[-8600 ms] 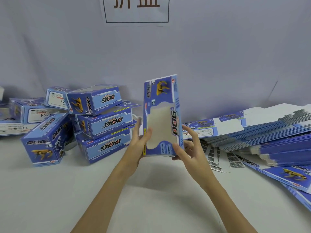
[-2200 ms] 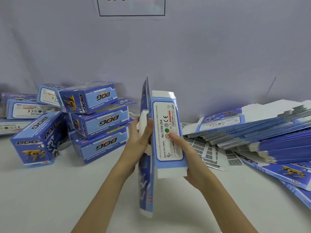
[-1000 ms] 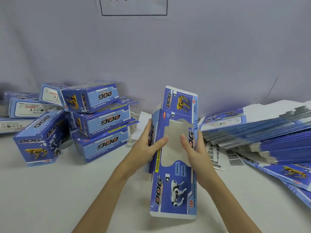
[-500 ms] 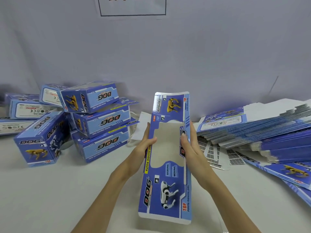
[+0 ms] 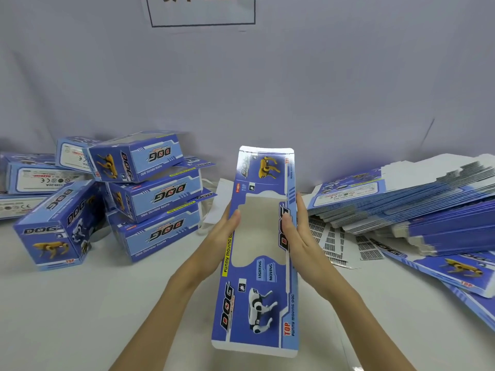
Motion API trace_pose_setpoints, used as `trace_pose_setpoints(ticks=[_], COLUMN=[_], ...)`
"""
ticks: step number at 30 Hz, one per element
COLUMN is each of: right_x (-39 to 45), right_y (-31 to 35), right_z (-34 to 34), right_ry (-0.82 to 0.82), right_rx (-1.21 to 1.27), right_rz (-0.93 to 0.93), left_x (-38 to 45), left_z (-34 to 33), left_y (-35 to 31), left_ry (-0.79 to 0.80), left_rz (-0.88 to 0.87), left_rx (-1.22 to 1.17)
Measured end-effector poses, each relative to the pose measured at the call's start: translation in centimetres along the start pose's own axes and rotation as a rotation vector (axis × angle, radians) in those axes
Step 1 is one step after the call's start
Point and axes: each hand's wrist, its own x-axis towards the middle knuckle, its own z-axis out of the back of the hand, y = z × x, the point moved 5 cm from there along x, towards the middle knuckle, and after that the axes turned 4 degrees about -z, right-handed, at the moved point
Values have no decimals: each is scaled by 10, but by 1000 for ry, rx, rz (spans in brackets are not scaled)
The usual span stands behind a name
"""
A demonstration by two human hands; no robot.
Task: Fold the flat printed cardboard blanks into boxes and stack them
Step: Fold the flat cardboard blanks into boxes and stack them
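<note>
Since half a second ago the cardboard blank (image 5: pixel 257 253) has lowered slightly and faces the head camera more squarely. Its long axis runs away from the person, held above the table (image 5: pixel 67 317). The left hand (image 5: pixel 219 236) and right hand (image 5: pixel 301 236) press its long edges between straight fingers, equally near, thumbs on its front.

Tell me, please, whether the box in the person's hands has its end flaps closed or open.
Open: the box has both end flaps sticking straight out, far and near, with the hands pressing its sides.
</note>
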Motion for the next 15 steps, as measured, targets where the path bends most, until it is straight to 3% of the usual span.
trace_pose_setpoints(ticks=[5,10,15], right_x=[-1,-9,-7], right_y=[0,2,12], right_z=[4,-10,-8], right_ry=[30,146,19], right_rx=[90,94,177], right_rz=[-54,-84,116], left_x=[2,2,-1], left_z=[9,13,-2], left_y=[-9,-12,-20], left_ry=[-92,-226,-146], left_rz=[-13,-84,-152], left_rx=[63,-62,-159])
